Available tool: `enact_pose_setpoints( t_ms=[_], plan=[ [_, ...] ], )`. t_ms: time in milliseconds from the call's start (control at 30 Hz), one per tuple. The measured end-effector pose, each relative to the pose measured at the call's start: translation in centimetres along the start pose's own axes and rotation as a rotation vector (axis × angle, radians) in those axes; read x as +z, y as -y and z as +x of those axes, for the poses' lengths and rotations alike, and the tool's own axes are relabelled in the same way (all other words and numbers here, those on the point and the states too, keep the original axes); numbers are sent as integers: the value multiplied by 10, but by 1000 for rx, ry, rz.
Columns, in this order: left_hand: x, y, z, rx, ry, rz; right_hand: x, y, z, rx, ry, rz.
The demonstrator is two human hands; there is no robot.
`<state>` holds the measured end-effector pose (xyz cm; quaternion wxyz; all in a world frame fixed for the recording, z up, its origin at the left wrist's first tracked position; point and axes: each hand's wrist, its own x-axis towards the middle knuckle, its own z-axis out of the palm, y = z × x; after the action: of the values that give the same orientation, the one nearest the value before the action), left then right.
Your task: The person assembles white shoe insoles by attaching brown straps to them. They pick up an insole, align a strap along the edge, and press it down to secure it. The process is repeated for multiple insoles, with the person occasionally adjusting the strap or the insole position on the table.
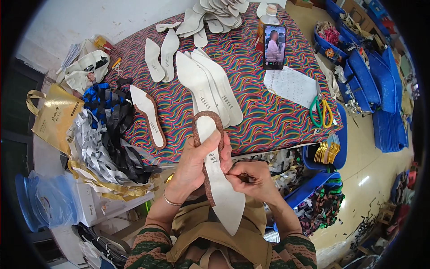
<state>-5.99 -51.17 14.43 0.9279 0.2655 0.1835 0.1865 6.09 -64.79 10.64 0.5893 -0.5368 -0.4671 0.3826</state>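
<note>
Gripping insole (219, 179), left hand (197, 163), right hand (251, 177) fingertips hidden

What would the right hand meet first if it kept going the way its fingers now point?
Probably the white insole it already pinches at the edge; its fingertips point left toward the left hand, which lies just beyond, though depth is unclear.

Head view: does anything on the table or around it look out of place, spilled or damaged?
Nothing looks damaged. The ribbon heap spills over the table edge at the left, and scraps litter the floor at the right. The insole in the left hand and right hand has brown trim along only part of its edge.
</note>
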Motion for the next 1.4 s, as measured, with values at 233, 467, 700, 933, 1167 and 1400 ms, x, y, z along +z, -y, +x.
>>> enact_pose_setpoints(
  t_ms=[233, 467, 700, 933, 1167, 1400],
  plan=[
    [17, 9, -13, 8, 18, 335, -3, -7, 5, -132, -159, -121],
    [8, 18, -14, 140, -118, 331, -7, 2, 16, -234, -73, -180],
    [8, -3, -8, 207, -155, 404, -39, -2, 12, 144, 251, 29],
    [8, -11, -1, 165, -185, 403, -33, 0, 16, -188, 115, -515],
    [-4, -9, 10, 288, -106, 406, -22, -4, -6, -215, 117, -504],
    [-13, -26, 19, 371, -277, 364, -79, 16, -21, 228, 152, -271]
  ],
)
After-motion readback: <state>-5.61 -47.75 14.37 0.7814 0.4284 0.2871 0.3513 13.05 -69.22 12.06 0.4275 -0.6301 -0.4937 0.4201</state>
